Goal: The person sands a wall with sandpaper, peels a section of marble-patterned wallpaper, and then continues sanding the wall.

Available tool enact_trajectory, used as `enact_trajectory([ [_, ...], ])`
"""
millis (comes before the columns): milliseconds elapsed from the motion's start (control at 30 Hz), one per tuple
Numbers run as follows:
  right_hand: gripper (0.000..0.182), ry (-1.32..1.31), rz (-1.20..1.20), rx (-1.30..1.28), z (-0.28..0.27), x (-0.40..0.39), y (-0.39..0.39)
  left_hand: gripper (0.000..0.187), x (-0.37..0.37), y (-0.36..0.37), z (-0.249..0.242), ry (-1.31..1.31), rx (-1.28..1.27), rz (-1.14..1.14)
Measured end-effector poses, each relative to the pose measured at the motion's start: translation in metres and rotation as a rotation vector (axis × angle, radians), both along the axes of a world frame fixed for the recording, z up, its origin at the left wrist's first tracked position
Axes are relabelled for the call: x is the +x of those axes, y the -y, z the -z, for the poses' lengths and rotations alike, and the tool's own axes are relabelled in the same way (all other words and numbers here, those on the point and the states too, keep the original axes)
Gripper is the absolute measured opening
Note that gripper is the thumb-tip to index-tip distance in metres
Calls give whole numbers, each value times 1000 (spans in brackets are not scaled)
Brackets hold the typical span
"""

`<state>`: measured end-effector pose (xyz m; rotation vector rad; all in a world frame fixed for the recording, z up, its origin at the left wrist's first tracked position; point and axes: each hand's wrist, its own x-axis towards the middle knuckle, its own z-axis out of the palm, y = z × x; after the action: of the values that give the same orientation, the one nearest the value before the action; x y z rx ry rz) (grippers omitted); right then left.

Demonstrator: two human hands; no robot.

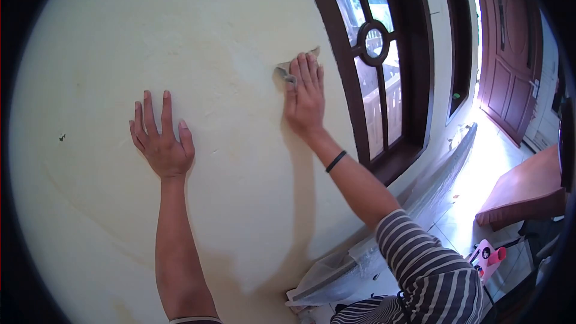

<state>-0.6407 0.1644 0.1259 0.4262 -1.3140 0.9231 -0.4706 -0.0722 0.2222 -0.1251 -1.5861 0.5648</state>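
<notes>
My left hand (161, 147) lies flat against the cream-coloured wall (234, 228), its fingers spread and nothing under them that I can see. Higher up and to the right, my right hand (307, 96) presses a small crumpled grey-beige piece of cloth or sandpaper (282, 71) onto the wall. Its curled edge and a pointed corner stick out around my fingers; the rest is hidden beneath them. A dark band (336, 162) circles my right wrist. This hand is just left of the brown window frame (342, 54).
Plastic sheeting (360, 258) covers a long low thing along the wall's foot. At the far right are a brown door (510, 54), a brown piece of furniture (522, 186) and a pink object (483, 258). The wall has faint stains and a small dark chip (62, 137).
</notes>
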Motion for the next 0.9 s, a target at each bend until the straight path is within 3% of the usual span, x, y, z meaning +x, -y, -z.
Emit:
enact_trajectory([
  [100,57,-151,-190,293,25,29,33,62,-2,2,-1,-4,-3,-6],
  [200,55,-275,-246,749,35,25,13,61,0,-1,1,-1,-3,-7],
  [333,51,-19,-95,22,29,9,2,62,-1,0,-1,-5,-13,-3],
  [433,49,-77,-180,261,52,38,33,62,-1,1,-1,2,-14,-3],
  [567,48,-251,-261,509,51,18,4,62,-1,0,-2,-7,-15,-14],
  [633,53,-67,-116,173,40,12,-10,62,0,-1,-1,0,-14,-9],
  [700,56,22,-37,-7,41,14,1,62,1,0,-2,0,-12,-9],
  [833,57,-140,-192,538,80,38,18,61,-2,0,0,-6,-11,-18],
  [900,59,-113,-112,526,83,18,-2,61,-2,-1,-1,-9,-12,-19],
])
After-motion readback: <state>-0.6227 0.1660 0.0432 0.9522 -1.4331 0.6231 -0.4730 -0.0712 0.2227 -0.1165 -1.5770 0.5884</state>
